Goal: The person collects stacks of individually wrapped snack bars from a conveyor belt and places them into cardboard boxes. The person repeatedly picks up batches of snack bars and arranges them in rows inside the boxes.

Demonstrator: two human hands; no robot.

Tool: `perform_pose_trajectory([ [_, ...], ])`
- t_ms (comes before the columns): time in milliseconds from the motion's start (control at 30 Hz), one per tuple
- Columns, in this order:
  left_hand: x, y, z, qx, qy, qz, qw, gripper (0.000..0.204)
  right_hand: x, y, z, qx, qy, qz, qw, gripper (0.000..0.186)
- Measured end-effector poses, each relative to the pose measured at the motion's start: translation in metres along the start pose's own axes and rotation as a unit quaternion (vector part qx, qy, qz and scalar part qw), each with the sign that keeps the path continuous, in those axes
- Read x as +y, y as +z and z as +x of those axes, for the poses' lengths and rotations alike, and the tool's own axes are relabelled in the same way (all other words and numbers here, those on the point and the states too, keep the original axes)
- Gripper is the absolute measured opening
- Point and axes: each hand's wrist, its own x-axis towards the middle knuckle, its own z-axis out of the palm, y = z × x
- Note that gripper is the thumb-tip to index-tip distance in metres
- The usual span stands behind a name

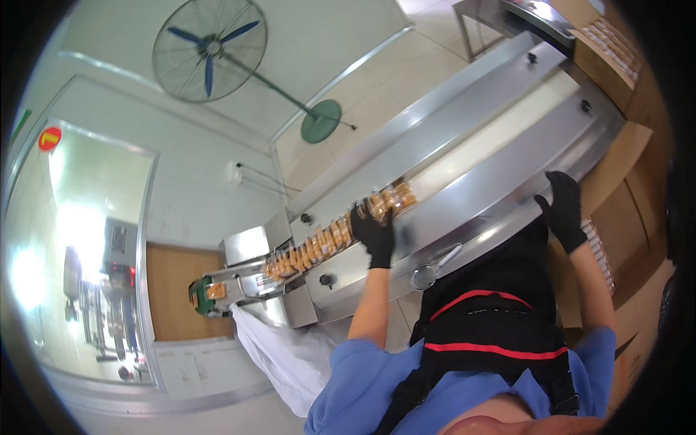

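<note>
A row of small clear-wrapped packets (315, 246) with orange-brown contents stands closely packed along the pale conveyor belt (500, 134). My left hand (373, 238), in a black glove, reaches over the row near its right end. Its fingers and thumb straddle several packets and grip them; some fingertips are hidden among the wrappers. A few packets (399, 196) lie just right of that hand. My right hand (565, 209), also black-gloved, is at the conveyor's near metal edge. Thumb and fingers are spread, with nothing between them.
An open cardboard box (623, 210) is beside my right arm, with packed rows (598, 254) near it. Another filled carton (609, 54) stands at the far right. A fan (212, 49) rises beyond the conveyor. White cloth (279, 355) hangs at the conveyor's left end.
</note>
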Motion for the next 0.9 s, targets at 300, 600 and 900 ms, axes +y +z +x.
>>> perform_pose_trajectory([
  [300,-0.156,-0.066,-0.023,-0.138,-0.204,0.137,0.959,0.087,-0.199,0.189,0.12,-0.272,-0.025,0.056,0.96,0.084],
  [600,-0.151,-0.054,0.001,-0.19,-0.293,0.107,0.931,0.091,-0.285,0.239,0.111,-0.283,0.102,0.388,0.871,0.088],
  [900,-0.058,-0.012,0.016,-0.183,-0.177,-0.083,0.964,0.071,-0.135,0.247,0.129,-0.106,-0.162,0.121,0.974,0.048],
])
